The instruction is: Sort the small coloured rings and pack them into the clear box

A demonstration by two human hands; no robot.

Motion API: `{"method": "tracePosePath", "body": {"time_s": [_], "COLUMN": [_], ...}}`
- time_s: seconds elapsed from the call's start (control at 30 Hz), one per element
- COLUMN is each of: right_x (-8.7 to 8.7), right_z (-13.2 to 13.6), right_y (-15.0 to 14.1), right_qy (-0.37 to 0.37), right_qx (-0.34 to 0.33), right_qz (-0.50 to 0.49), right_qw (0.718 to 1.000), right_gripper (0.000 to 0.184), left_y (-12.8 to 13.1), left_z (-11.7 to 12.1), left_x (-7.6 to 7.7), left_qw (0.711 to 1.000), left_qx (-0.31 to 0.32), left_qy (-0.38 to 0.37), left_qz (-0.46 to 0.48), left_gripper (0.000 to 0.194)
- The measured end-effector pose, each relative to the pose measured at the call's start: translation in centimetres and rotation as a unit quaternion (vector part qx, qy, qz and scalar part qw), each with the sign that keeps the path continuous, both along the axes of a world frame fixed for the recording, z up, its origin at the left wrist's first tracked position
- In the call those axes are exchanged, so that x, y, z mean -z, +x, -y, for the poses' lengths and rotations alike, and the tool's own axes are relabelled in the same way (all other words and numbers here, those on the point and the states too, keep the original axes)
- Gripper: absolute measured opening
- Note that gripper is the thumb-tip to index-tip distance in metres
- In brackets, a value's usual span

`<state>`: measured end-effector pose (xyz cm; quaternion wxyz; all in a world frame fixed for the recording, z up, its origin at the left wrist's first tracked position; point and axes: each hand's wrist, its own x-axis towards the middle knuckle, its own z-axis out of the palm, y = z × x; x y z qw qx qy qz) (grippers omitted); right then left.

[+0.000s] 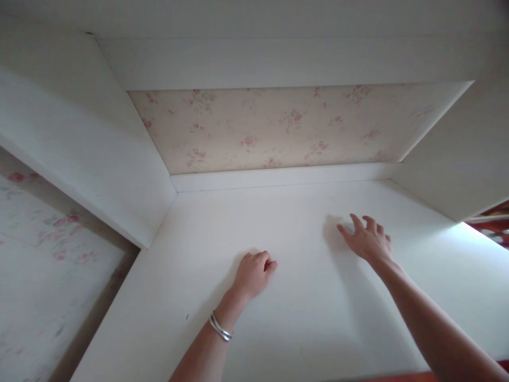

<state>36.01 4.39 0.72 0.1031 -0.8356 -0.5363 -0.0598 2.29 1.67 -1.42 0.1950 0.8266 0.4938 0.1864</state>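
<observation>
My left hand [254, 273] is curled into a loose fist over the white shelf surface [302, 307]. Its palm is turned away, so whatever the fingers enclose, if anything, stays hidden. A silver bangle [220, 328] circles that wrist. To the right and farther in, my right hand [368, 239] hovers over or touches the same surface, its fingers spread and bent and its shadow falling to the left. A faint pale patch shows between thumb and index finger; I cannot tell what it is.
White side panels stand at left [87, 132] and right [449, 154]. Behind a low back ledge [286, 178] is flowered wallpaper [270, 127], with a white board [286, 61] overhead. A small dark mark [187, 317] lies left of my bangle. Red patterned material [495, 233] shows at far right.
</observation>
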Motion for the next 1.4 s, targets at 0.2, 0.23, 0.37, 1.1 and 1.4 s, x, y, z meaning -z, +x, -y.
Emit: {"method": "tracePosePath", "body": {"time_s": [0.2,0.23,0.37,1.1,1.4], "right_x": [1.9,1.9,1.5,2.1,2.4], "right_z": [0.6,0.6,0.8,3.4,1.8], "right_y": [0.7,0.3,-4.8,-18.1,-16.6], "right_qy": [-0.046,-0.035,0.028,0.067,0.093], "right_qx": [0.013,0.009,-0.048,-0.336,-0.173], "right_qz": [-0.038,-0.041,-0.119,-0.426,-0.667], "right_qw": [0.998,0.998,0.991,0.837,0.719], "right_gripper": [0.065,0.064,0.06,0.046,0.051], "left_y": [0.0,0.0,-0.1,0.6,0.3], "left_z": [0.1,0.2,0.5,-0.1,-0.6], "left_x": [-0.1,-0.1,-0.4,-1.7,-1.3], "left_qw": [1.0,1.0,0.998,0.974,0.945], "left_qx": [0.003,0.003,-0.007,-0.066,-0.059], "left_qy": [0.001,-0.001,-0.003,-0.109,-0.128], "left_qz": [0.011,0.016,0.066,0.187,0.295], "left_gripper": [0.024,0.024,0.035,0.073,0.072]}}
